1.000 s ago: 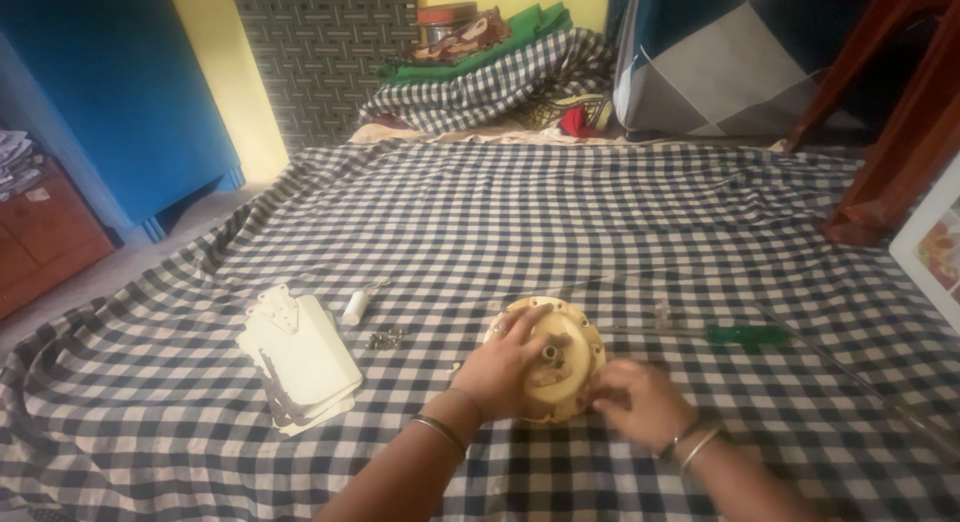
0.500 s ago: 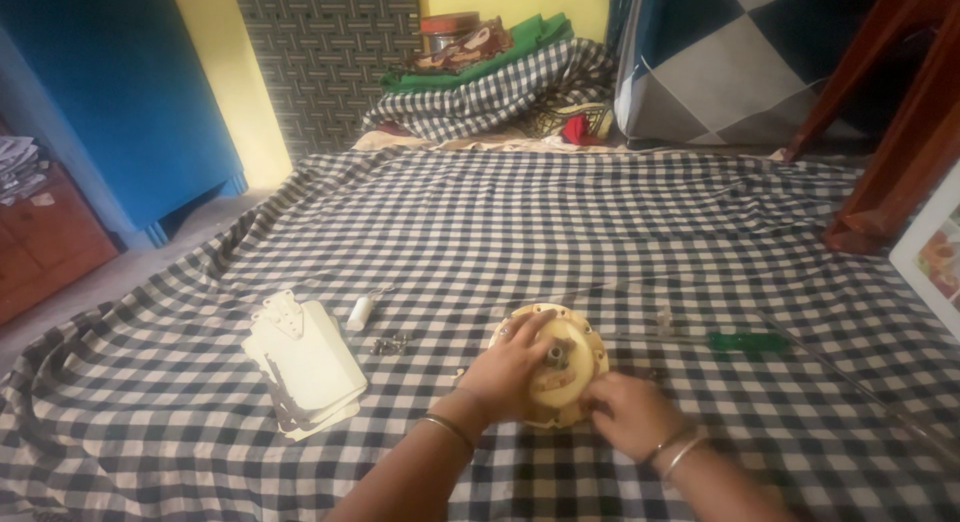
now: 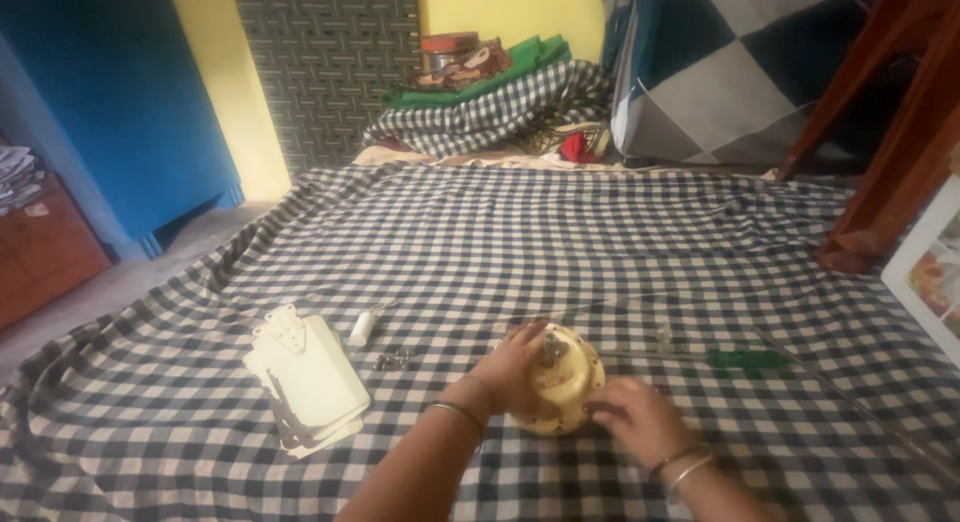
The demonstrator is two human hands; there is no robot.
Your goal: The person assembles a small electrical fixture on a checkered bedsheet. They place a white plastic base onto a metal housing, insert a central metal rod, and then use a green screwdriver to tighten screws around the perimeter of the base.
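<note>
together, both hands grip a round cream metal housing (image 3: 560,390) on checked cloth (image 3: 560,242).

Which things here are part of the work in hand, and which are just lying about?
In hand:
- round cream motor housing, gripped by the left hand and touched by the right hand
- green-handled screwdriver
- small screws
- stacked cream blades
- small white cylinder

Lying about:
- folded checked cloth
- green fabric
- blue cabinet

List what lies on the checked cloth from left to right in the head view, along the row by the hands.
Stack of cream flat blades → small white cylinder → little heap of screws → left hand → round cream housing → right hand → green-handled screwdriver.
</note>
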